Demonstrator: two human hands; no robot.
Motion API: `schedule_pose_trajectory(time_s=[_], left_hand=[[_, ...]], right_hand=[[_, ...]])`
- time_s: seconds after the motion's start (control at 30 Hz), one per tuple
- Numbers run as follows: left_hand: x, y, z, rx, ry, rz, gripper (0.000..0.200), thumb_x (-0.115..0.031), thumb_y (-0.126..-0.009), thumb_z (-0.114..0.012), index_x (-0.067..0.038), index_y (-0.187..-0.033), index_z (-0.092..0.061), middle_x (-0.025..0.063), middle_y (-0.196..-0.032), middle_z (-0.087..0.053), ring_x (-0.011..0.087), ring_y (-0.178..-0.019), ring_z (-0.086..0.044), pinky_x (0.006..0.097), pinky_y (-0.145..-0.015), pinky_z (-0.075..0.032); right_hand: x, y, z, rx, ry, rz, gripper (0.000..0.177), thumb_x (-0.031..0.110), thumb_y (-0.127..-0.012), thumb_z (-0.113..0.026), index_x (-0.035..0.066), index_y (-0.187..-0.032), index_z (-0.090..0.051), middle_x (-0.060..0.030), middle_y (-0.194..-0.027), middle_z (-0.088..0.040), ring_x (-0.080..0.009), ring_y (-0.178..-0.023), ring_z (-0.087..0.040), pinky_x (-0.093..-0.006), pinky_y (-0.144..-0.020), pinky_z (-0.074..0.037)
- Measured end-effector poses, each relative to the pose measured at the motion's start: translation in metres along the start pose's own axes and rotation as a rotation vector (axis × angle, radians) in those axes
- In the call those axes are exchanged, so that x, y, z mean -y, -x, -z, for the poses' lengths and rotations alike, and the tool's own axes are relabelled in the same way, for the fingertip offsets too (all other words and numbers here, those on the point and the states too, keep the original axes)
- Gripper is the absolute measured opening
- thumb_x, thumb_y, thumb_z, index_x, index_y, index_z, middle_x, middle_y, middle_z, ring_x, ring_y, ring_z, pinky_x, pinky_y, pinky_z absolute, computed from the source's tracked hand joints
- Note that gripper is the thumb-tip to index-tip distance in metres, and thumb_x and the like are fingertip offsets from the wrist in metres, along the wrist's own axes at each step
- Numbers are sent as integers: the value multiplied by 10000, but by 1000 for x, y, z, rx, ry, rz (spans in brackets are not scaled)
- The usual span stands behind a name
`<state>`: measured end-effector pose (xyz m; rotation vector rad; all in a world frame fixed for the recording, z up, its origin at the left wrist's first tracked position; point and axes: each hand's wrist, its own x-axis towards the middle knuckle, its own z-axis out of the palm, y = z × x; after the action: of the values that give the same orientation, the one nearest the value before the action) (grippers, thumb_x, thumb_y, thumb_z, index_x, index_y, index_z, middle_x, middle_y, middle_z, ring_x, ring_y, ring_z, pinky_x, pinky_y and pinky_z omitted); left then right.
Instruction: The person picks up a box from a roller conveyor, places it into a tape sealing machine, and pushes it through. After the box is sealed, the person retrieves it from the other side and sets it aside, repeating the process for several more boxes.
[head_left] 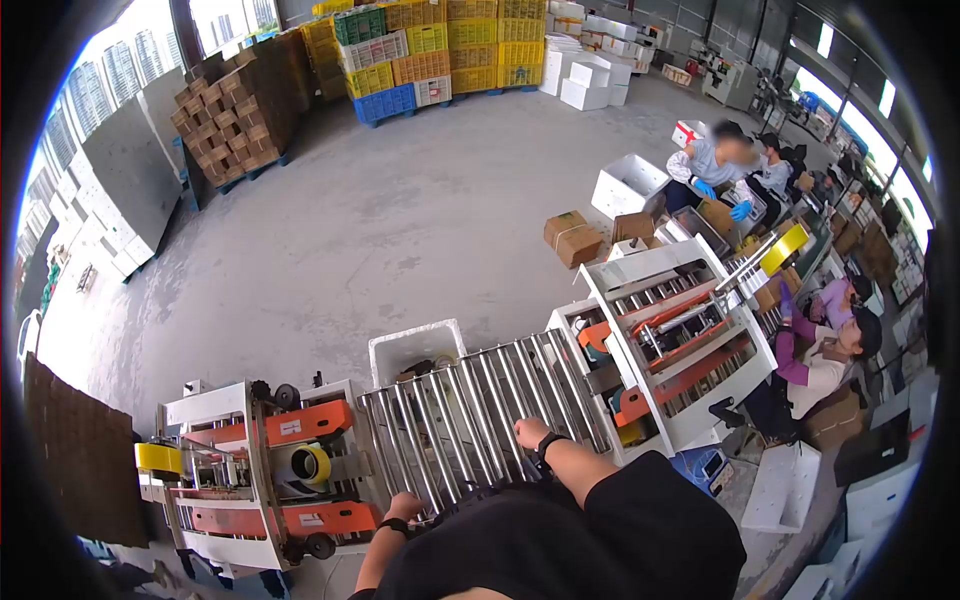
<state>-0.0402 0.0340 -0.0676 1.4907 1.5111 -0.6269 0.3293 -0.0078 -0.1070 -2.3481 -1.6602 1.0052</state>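
My left hand (405, 506) rests at the near left edge of the roller conveyor (450, 410), its fingers curled. On the rollers, right of the middle, lies my right hand (531, 433), closed, with a dark band at the wrist; nothing that it might hold can be made out. To the left of the conveyor stands a taping machine (290, 430) with orange side belts and a yellow tape roll (158, 460). Another taping machine (670, 340) is at the right, with a yellow tape roll (785, 250) on its raised arm.
Beyond the rollers is a white foam box (415, 345). A taped carton (573, 240) sits on the floor. Workers with blue gloves (740, 211) and purple gloves (786, 300) are at the right. Stacked crates (425, 68) and cartons (225, 130) stand farther back.
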Motion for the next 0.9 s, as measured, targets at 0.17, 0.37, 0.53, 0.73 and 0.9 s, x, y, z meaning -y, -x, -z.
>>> schedule_pose_trajectory(time_s=[0.17,0.37,0.53,0.73,0.9], left_hand=[[-2,-11,1,-90,-129,-109,299,-179,-647,-557,-86,-911,-662,129,-934,-637,274,-924,-595,327,-815,-466],[-6,-27,8,-81,-213,-200,340,-115,-640,-545,-157,-953,-670,119,-994,-624,279,-954,-579,327,-828,-458],[-18,-25,14,-72,-212,-224,320,-95,-652,-529,-162,-926,-678,121,-949,-635,275,-923,-591,331,-815,-461],[-8,-40,10,-136,-187,-337,229,-106,-672,-589,-125,-877,-690,99,-774,-656,237,-764,-624,331,-729,-478],[-15,-33,13,-104,-138,-319,229,-100,-678,-580,-131,-877,-689,90,-783,-658,228,-768,-627,324,-736,-480]], right_hand=[[-5,18,7,-4,-39,-111,215,122,-698,-532,67,-880,-634,-151,-933,-618,-304,-888,-577,-396,-782,-457],[-15,45,20,-82,-101,-155,134,116,-657,-551,57,-742,-636,-173,-757,-615,-330,-752,-593,-413,-698,-467],[-26,47,14,-67,-144,-243,100,108,-624,-559,37,-666,-615,-188,-707,-593,-337,-712,-583,-425,-647,-456],[-19,62,23,-119,-137,-216,91,110,-622,-558,33,-646,-600,-187,-686,-587,-334,-700,-580,-430,-636,-450],[-28,59,9,-154,-118,-199,105,121,-643,-555,33,-674,-602,-184,-678,-588,-329,-690,-579,-428,-643,-450]])
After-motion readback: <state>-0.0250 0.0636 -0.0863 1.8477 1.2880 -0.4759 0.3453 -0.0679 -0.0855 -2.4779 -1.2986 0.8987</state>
